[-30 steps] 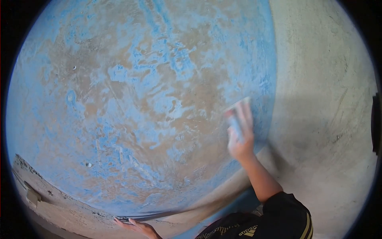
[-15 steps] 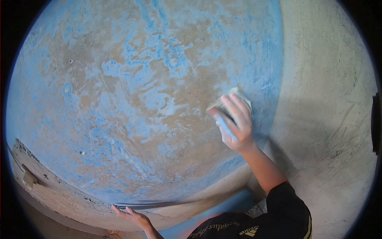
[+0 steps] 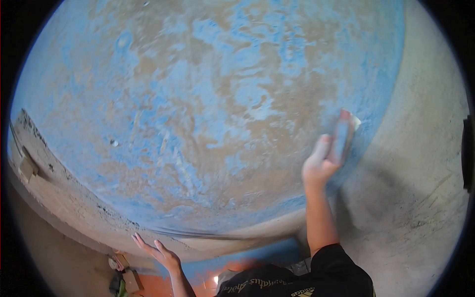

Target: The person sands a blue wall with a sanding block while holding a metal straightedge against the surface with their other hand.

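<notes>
My right hand (image 3: 327,159) presses a small pale sanding pad (image 3: 348,129) flat against a wall (image 3: 198,109) coated in worn blue paint with brown patches showing through. The pad sits near the right edge of the blue area, where the paint meets bare grey plaster (image 3: 420,163). The fingers are dusted blue and blurred with motion. My left hand (image 3: 157,252) rests with spread fingers against the lower rim of the wall, holding nothing. A black sleeve covers my right upper arm.
A rough, crumbling ledge (image 3: 64,193) runs along the wall's lower left. A small box-like fitting (image 3: 25,168) sits at the left edge. Small objects (image 3: 123,279) lie on a reddish floor below. A dark shape (image 3: 467,153) shows at the far right.
My right hand has swept the pad to the right and slightly up, toward the blue paint's edge. The view has shifted down and left, showing more floor. My left hand stays on the lower rim.
</notes>
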`<control>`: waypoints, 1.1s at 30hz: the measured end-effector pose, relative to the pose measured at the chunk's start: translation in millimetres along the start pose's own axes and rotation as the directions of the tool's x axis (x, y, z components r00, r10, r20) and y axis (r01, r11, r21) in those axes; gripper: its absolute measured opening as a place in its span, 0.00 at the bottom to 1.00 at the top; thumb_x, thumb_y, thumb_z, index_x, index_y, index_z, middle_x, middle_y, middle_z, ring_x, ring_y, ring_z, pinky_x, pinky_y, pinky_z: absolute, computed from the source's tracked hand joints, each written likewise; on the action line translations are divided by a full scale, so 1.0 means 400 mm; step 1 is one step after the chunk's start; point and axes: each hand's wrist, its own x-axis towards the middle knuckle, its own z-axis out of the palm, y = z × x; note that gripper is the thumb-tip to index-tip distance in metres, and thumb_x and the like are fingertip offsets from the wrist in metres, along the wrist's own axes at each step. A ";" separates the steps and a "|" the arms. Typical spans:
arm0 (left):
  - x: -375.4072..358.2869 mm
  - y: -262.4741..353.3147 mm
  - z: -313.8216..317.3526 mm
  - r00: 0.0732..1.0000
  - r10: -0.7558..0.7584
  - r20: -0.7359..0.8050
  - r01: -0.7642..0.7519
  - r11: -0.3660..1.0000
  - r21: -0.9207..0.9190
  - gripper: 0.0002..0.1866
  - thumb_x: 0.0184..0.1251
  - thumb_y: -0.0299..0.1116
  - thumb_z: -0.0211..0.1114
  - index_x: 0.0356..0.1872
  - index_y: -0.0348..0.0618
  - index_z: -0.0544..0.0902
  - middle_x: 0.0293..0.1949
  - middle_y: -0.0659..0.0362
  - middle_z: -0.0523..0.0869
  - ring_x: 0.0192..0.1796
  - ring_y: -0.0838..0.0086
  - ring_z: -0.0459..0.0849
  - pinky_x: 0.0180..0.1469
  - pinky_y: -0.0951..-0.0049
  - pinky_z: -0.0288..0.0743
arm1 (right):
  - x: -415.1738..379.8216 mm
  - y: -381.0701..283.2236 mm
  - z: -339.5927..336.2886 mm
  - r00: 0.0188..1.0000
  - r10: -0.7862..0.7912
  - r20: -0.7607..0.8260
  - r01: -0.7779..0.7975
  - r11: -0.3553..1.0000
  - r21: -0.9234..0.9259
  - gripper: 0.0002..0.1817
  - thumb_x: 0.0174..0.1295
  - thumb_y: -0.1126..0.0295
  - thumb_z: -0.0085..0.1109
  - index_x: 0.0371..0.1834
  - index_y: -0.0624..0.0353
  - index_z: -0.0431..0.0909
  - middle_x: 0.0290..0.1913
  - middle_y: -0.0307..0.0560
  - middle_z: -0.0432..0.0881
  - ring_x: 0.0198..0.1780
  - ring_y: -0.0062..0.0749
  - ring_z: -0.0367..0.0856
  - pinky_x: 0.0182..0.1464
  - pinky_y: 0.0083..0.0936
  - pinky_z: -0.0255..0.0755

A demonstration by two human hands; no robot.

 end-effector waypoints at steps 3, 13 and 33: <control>0.005 -0.021 -0.020 0.999 0.001 0.040 -0.002 1.000 0.015 0.38 0.84 0.56 0.46 0.84 0.43 0.53 0.84 0.42 0.48 0.85 0.46 0.45 0.81 0.40 0.42 | -0.070 -0.108 0.023 0.868 -0.334 0.368 0.381 0.922 -0.061 0.33 0.76 0.54 0.52 0.77 0.65 0.67 0.80 0.63 0.64 0.83 0.62 0.53 0.82 0.61 0.44; 0.105 -0.117 -0.068 0.998 0.020 0.058 -0.018 0.999 -0.033 0.38 0.83 0.53 0.50 0.84 0.41 0.53 0.84 0.40 0.46 0.85 0.45 0.46 0.81 0.40 0.42 | -0.193 -0.245 0.072 0.697 -0.493 0.520 0.545 0.836 0.062 0.37 0.75 0.44 0.52 0.81 0.52 0.65 0.81 0.59 0.64 0.84 0.61 0.52 0.82 0.63 0.40; 0.314 -0.398 -0.192 0.982 0.175 0.073 -0.174 0.984 -0.026 0.44 0.81 0.54 0.53 0.84 0.37 0.46 0.84 0.38 0.39 0.85 0.42 0.40 0.81 0.36 0.38 | -0.510 -0.519 0.150 0.800 -0.344 0.491 0.410 0.912 -0.028 0.36 0.71 0.60 0.56 0.81 0.61 0.62 0.85 0.65 0.50 0.86 0.65 0.43 0.82 0.66 0.32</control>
